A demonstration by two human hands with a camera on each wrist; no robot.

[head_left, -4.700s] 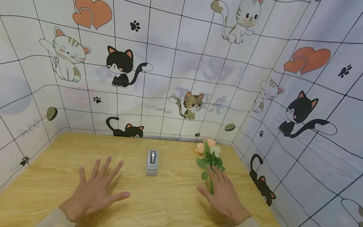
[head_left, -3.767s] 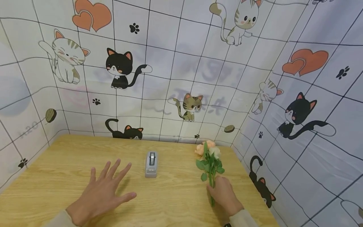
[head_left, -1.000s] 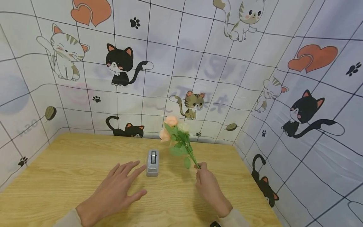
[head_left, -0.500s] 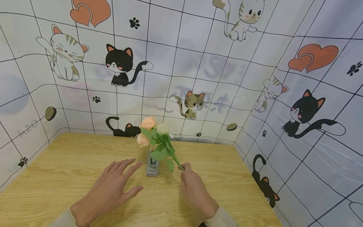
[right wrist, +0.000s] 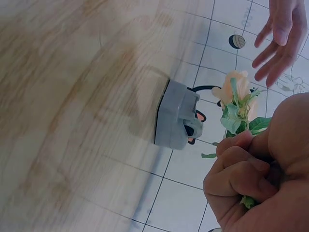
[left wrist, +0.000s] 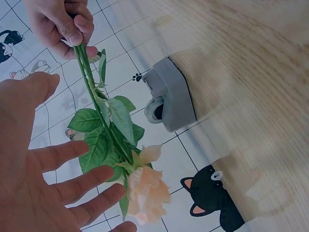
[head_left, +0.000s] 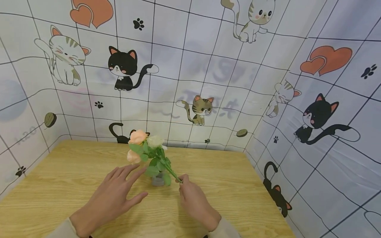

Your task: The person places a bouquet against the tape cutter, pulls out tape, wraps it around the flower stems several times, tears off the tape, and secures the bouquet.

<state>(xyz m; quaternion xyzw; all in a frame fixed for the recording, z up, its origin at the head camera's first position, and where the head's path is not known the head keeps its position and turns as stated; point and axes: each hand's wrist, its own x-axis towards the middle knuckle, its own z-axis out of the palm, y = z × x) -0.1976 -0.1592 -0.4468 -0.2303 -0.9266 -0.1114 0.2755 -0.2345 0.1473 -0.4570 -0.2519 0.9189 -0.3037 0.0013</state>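
Note:
My right hand (head_left: 194, 201) grips the green stems of a small bunch of artificial roses (head_left: 154, 142), peach and cream with green leaves. The bunch is held above the table, its blooms tilted up and to the left. In the right wrist view, curled fingers (right wrist: 236, 174) wrap the stems. My left hand (head_left: 110, 195) hovers left of the flowers with fingers spread and holds nothing. In the left wrist view its fingers (left wrist: 91, 186) lie near the leaves; contact cannot be told. A grey tape dispenser (left wrist: 171, 96) stands on the table, partly hidden behind the leaves in the head view.
The wood-grain table (head_left: 226, 185) reaches back to a white grid-patterned cloth (head_left: 190, 66) printed with cats, hearts and paw prints. This cloth also hangs along both sides of the table.
My right hand first took the roses from the table's right side, then lifted them and carried them left, in front of the tape dispenser. The left hand moved rightward, then slightly back left.

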